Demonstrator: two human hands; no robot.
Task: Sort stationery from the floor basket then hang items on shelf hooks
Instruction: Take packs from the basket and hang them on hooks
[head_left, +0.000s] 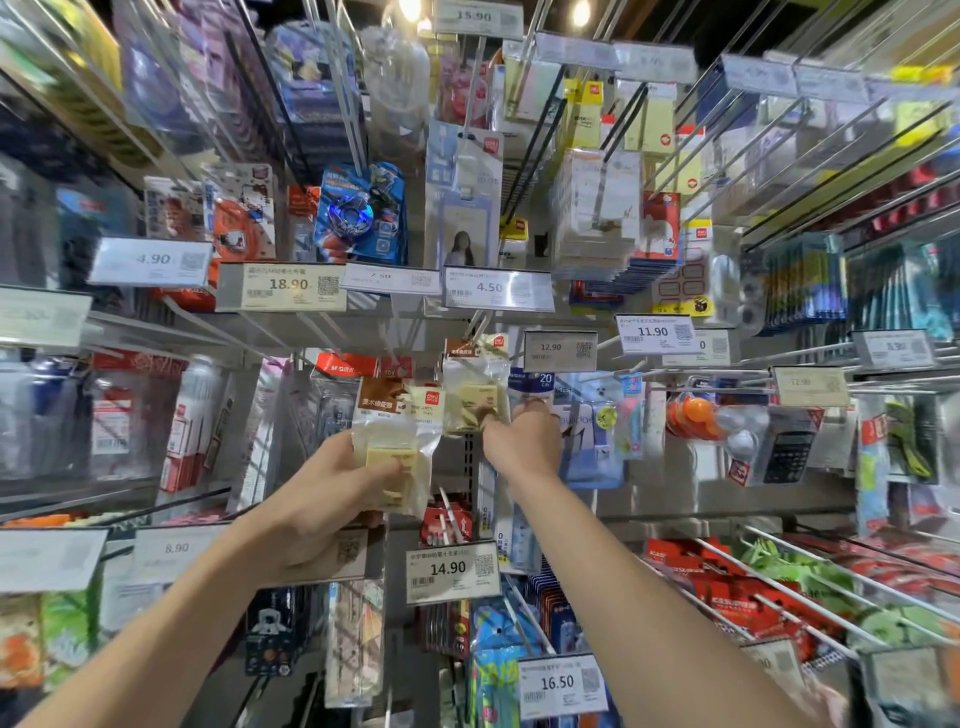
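— Eraser packet (392, 441): we record it off the hooks. The left hand (332, 499) grips it with fingers wrapped round its clear lower half, brown header card uppermost, in front of the middle of the display rack (675, 493).
— Agreed. And the right hand (519, 436)?
— We note its thumb and fingers pinching the lower right corner of a matching hung packet (475, 389). That one hangs from a hook (480, 325) just below the 4.50 price tag (498, 290).
— Neighbours?
— The two packets sit just beside each other; we cannot tell whether they touch. A 20 cm ruler pack (540, 384) hangs just right of the hung packet, partly behind the right hand. The 14.90 price tag (451, 569) sits below both hands.
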